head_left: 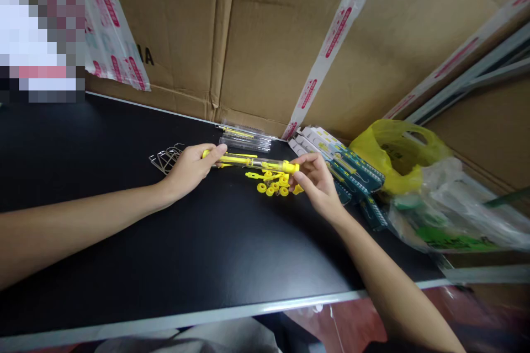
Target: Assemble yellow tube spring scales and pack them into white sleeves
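Between my two hands, above the black table, a spring scale (265,164) with a clear tube and yellow end parts is held level. My left hand (192,168) is closed around its left end, thumb on top. The fingers of my right hand (317,182) pinch the yellow cap at the right end. Below the tube lies a small pile of yellow plastic caps and rings (273,187). Several metal hooks (163,160) rest beside my left hand, partly hidden by it. Behind the scale lie clear tubes (244,138), one with a yellow piece inside.
Printed boxes (339,160) are piled to the right of my right hand. A yellow plastic bag (389,149) and a clear bag (439,204) are beyond them. Large taped cardboard boxes (273,38) stand along the table's back edge. The black table (186,265) has a light front edge.
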`<action>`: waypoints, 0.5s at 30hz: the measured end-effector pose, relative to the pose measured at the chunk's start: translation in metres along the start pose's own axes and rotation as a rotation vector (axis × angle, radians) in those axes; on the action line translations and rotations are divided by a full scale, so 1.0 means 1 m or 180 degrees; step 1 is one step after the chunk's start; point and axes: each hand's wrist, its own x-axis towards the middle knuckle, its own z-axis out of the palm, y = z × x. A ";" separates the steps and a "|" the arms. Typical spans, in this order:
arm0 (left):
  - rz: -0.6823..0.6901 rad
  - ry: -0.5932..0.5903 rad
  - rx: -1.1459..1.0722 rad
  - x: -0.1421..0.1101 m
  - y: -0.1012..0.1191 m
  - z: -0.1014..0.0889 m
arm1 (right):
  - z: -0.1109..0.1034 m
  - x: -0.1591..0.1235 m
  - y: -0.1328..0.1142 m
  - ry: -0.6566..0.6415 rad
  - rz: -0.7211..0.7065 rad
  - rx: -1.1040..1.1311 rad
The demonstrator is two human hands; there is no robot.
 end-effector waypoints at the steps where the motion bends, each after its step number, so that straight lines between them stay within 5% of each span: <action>1: -0.0010 -0.0006 -0.0004 0.000 0.000 0.000 | 0.000 0.000 0.000 0.0022 -0.0022 -0.0028; 9: -0.0004 -0.0020 0.0027 -0.001 0.002 -0.001 | -0.004 0.003 0.005 0.0043 -0.0504 -0.0466; 15: 0.0005 -0.0015 -0.0027 -0.001 0.004 0.000 | 0.001 0.005 0.002 0.0252 -0.0166 0.0140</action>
